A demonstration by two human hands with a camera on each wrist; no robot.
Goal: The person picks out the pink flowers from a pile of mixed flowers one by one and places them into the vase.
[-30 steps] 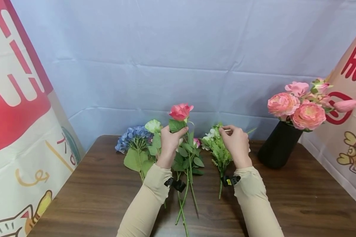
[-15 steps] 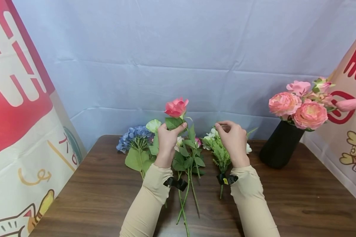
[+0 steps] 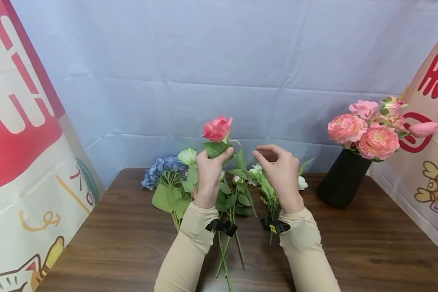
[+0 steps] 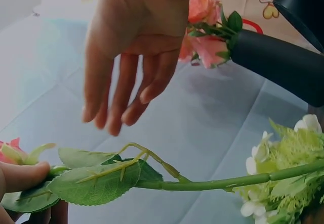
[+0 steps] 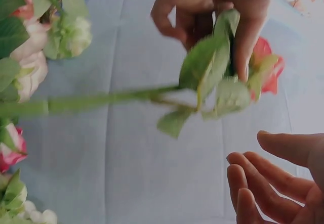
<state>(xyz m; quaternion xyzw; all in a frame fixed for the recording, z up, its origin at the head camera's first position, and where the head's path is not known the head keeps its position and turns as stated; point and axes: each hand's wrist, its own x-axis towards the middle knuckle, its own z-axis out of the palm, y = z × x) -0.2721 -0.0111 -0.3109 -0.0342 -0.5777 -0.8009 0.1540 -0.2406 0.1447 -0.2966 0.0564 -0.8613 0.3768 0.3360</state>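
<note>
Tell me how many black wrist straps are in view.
2. One black wrist strap is on the left beige sleeve, below the left hand holding a coral-pink rose; the other black strap is on the right beige sleeve. No others show.

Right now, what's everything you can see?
table: one, brown, below
rose: one, pink, above table
hydrangea: one, blue, table's left
round bloom: one, pale, beside hydrangea
leafy stems: several, green, table's middle
buds: some, pinkish, among stems
blossoms: several, white, right of stems
vase: one, black, right
vase blooms: several, pink, inside
backdrop: one, blue, behind
printed cloths: two, multicoloured, sides
straps: two, black, wrists
sleeves: two, beige, arms
left hand: one, fingers gripping rose
right hand: one, beside rose
</note>
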